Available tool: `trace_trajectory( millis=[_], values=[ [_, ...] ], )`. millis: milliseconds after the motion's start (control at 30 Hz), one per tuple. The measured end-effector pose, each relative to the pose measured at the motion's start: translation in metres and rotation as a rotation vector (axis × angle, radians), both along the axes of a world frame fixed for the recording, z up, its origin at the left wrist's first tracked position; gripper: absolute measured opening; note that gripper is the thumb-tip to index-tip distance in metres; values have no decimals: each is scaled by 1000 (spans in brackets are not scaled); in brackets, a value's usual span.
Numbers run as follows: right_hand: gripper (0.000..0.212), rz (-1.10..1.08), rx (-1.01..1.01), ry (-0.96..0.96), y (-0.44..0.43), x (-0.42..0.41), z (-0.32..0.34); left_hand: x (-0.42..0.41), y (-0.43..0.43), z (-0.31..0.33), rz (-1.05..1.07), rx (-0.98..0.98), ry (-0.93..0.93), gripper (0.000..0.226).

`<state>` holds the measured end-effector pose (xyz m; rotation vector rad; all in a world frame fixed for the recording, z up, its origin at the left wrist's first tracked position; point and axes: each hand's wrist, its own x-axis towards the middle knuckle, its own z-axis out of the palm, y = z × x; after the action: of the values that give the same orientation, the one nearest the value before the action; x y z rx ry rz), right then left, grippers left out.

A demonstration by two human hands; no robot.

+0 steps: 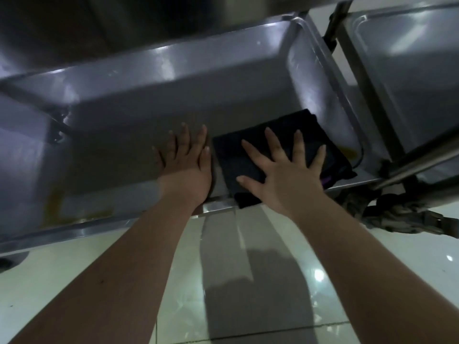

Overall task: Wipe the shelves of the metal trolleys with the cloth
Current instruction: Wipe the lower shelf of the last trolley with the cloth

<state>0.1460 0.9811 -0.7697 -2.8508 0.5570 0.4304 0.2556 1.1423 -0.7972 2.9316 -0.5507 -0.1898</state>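
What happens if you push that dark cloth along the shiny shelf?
Probably it slides easily: the shelf looks smooth and the right hand presses flat on the cloth. Lifted, it would likely flop, since its folded near edge droops over the shelf rim. It seems light.

Two hands, left hand (185,167) and right hand (285,180), one dark cloth (308,130), two metal shelves, middle shelf (139,115) and right shelf (417,78)

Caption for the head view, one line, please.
Right hand presses a dark cloth flat on a metal trolley shelf while the left hand rests open beside it.
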Motion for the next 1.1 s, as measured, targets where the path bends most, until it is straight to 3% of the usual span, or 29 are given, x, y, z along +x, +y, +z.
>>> trace_trajectory(
  millis=[167,433,700,967,1100],
  values=[
    [74,-121,-11,86,-54,-19,7,-3,-2,-2,-18,69,-39,55],
    [70,45,-15,17,39,4,1,-3,1,-1,-24,52,-22,63],
    [71,-135,-126,101,-40,-32,5,-2,-1,-7,-35,45,-78,56],
    [73,-124,-106,-14,-87,96,-2,0,2,-8,-45,46,-90,57],
    [74,-106,-76,33,-108,144,-1,0,0,-7,-37,56,-106,57]
  ],
)
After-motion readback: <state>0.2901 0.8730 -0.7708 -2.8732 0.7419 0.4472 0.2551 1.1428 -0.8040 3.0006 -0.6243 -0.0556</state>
